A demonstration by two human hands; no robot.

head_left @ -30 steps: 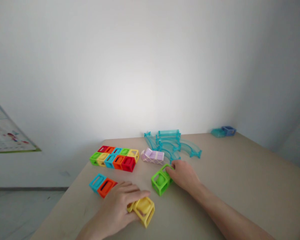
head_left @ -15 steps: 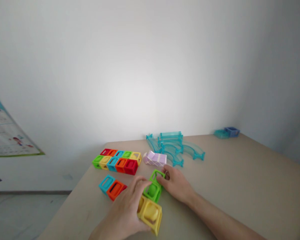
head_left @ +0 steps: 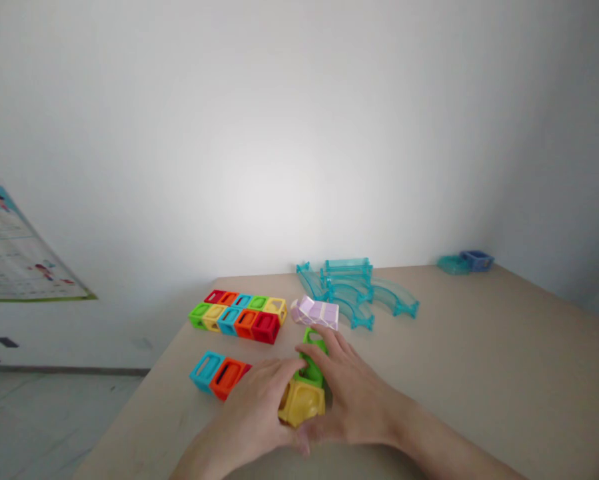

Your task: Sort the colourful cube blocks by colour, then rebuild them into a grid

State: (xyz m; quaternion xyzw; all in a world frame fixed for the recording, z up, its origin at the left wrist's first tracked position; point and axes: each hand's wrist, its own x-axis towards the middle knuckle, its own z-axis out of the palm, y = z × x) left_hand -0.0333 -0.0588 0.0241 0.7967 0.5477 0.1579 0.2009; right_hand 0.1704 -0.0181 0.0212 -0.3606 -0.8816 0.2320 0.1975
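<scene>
My left hand [head_left: 256, 410] and my right hand [head_left: 352, 393] close in from both sides on a yellow hollow cube block [head_left: 300, 402] and a green hollow cube block [head_left: 312, 363] that touch each other on the beige table [head_left: 479, 360]. Left fingers wrap the yellow block's left side. Right fingers curl over the green block and the yellow block's right side. A blue and an orange cube [head_left: 218, 375] sit joined just left of my left hand.
Behind lies a two-row slab of coloured cubes [head_left: 239, 315]. A pale purple piece [head_left: 316, 311] and several clear teal curved track pieces [head_left: 356, 287] lie beyond. Small teal and blue pieces [head_left: 466, 262] sit at the far right corner. The table's left edge drops to the floor.
My right hand slid the green block left against the yellow one. My left hand brought the yellow block up to meet it. Both hands now press the two together.
</scene>
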